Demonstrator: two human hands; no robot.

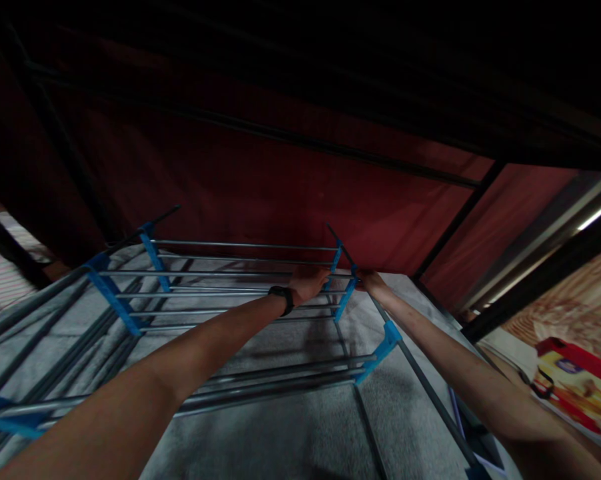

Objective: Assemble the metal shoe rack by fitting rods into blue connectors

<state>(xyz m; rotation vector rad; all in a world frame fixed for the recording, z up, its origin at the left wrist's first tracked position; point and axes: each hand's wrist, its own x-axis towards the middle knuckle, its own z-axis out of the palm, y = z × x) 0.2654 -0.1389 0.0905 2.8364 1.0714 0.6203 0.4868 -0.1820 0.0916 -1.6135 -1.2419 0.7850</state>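
Note:
A rack frame of grey metal tubes and blue plastic brackets lies on its side on a grey cloth surface. My left hand, below a black wristband, reaches over the tubes. Its fingers close round a blue bracket at the far right end. Just right of it, my right hand grips the long side pole close to another blue bracket. Some fingertips of both hands are hidden. Nearer to me, one more blue bracket joins the same pole and a lower row of tubes.
A dark red curtain on a black metal frame hangs behind the rack. On the right are a red and yellow package and a white-rimmed bin. Striped fabric shows at far left.

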